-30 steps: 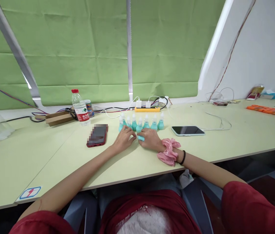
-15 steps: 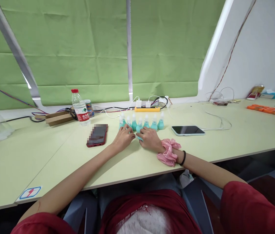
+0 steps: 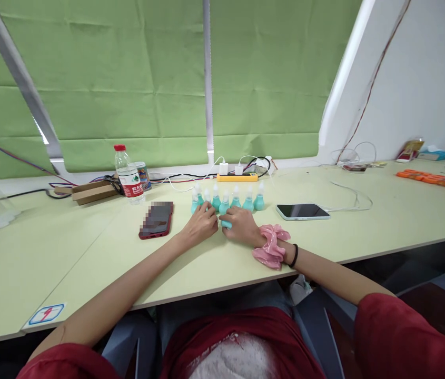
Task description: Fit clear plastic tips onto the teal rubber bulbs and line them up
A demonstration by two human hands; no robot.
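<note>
My right hand (image 3: pixel 241 226) is closed around the teal bulb of a nasal aspirator (image 3: pixel 226 224), which lies sideways in the grip. My left hand (image 3: pixel 200 225) meets it from the left, its fingers closed at the pale tip end, though the fingers hide most of that end. Just beyond my hands stand several more teal bulb aspirators with clear tips, upright in a loose cluster; one aspirator (image 3: pixel 259 198) marks its right end and another (image 3: pixel 194 201) its left. A standing aspirator (image 3: pixel 224 204) is close behind my right fingers.
A red-cased phone (image 3: pixel 156 220) lies to the left, a pale-cased phone (image 3: pixel 303 211) to the right. Behind are a water bottle (image 3: pixel 129 179), a can (image 3: pixel 143 175), a cardboard piece (image 3: pixel 96 192) and a yellow power strip (image 3: pixel 238 178) with cables. Orange items (image 3: pixel 429 178) lie far right.
My right fingers have shifted slightly, and the held bulb shows more clearly between them. Both hands stay together in nearly the same place; the view has moved slightly.
</note>
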